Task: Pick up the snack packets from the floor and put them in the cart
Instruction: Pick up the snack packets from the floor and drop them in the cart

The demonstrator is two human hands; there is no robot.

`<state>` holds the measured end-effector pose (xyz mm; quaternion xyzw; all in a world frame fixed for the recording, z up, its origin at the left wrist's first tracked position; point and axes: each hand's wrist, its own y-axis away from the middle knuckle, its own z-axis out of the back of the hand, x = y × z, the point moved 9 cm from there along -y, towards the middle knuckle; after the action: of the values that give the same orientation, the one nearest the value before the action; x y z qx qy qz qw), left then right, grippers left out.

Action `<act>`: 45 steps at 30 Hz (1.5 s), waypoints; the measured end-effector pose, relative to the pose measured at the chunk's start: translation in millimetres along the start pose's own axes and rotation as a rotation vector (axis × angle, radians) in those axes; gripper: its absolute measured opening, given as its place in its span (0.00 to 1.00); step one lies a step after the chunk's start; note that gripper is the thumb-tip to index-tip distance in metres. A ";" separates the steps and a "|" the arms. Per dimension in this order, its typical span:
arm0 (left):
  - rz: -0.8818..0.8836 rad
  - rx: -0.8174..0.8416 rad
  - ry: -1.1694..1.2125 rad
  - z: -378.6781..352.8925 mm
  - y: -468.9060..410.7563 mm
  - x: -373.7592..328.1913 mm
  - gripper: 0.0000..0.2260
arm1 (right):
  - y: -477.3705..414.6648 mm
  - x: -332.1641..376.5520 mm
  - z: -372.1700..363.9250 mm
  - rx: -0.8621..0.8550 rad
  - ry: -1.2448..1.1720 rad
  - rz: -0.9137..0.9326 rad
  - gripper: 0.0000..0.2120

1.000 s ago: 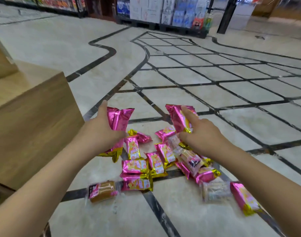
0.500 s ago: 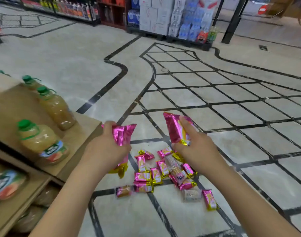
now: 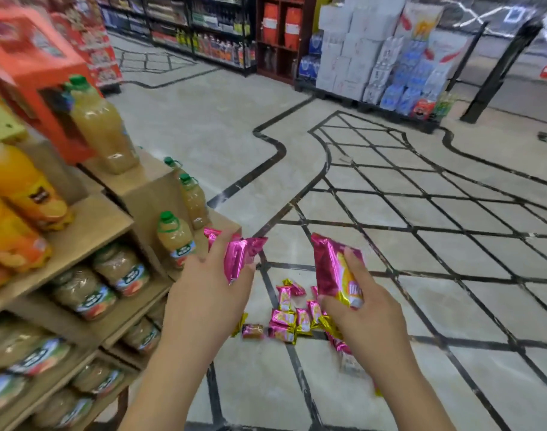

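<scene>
My left hand (image 3: pixel 207 293) grips shiny pink snack packets (image 3: pixel 239 255) at chest height. My right hand (image 3: pixel 362 309) holds another pink and gold packet (image 3: pixel 334 270), thumb pressed on its face. Far below, between my forearms, a pile of several small pink and gold packets (image 3: pixel 289 318) lies on the pale tiled floor (image 3: pixel 421 275), partly hidden by my right hand. No cart is in view.
A wooden stepped display (image 3: pixel 116 213) stands at my left, loaded with juice bottles (image 3: pixel 175 237) and orange boxes (image 3: pixel 29 66). Stacked cartons and water packs (image 3: pixel 378 60) sit at the back. Shelves of bottles line the far wall, and a dark post (image 3: pixel 499 70) stands at right.
I have risen from the floor with packets in both hands. The pile now looks small and far below, and the juice display has come into view at left.
</scene>
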<state>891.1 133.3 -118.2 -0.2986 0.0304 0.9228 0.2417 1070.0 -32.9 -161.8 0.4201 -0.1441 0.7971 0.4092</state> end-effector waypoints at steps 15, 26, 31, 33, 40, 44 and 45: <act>0.682 -0.154 0.012 37.9 253.4 110.7 0.34 | 119.0 22.4 -82.1 0.565 0.099 0.312 0.36; 0.970 -0.336 0.088 114.1 420.7 201.7 0.35 | 290.2 72.9 -187.0 0.893 0.188 0.527 0.36; 1.103 -0.435 0.088 169.3 533.8 260.5 0.34 | 410.4 105.6 -251.1 1.032 0.218 0.625 0.36; 1.173 -0.501 0.068 192.6 584.3 283.6 0.34 | 465.6 117.5 -276.8 1.101 0.249 0.700 0.35; 1.373 -0.688 0.058 241.5 736.9 347.2 0.33 | 635.8 139.4 -354.3 1.297 0.350 0.903 0.36; 1.505 -0.736 0.132 243.9 796.8 378.8 0.34 | 709.4 141.8 -395.1 1.415 0.429 0.974 0.36; 1.536 -0.756 0.152 244.2 809.3 388.2 0.34 | 725.0 142.8 -406.6 1.438 0.456 0.994 0.36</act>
<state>110.7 -364.9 -208.9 -0.3167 -0.0693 0.7561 -0.5685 240.4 -175.9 -212.9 0.2954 0.3088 0.8435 -0.3253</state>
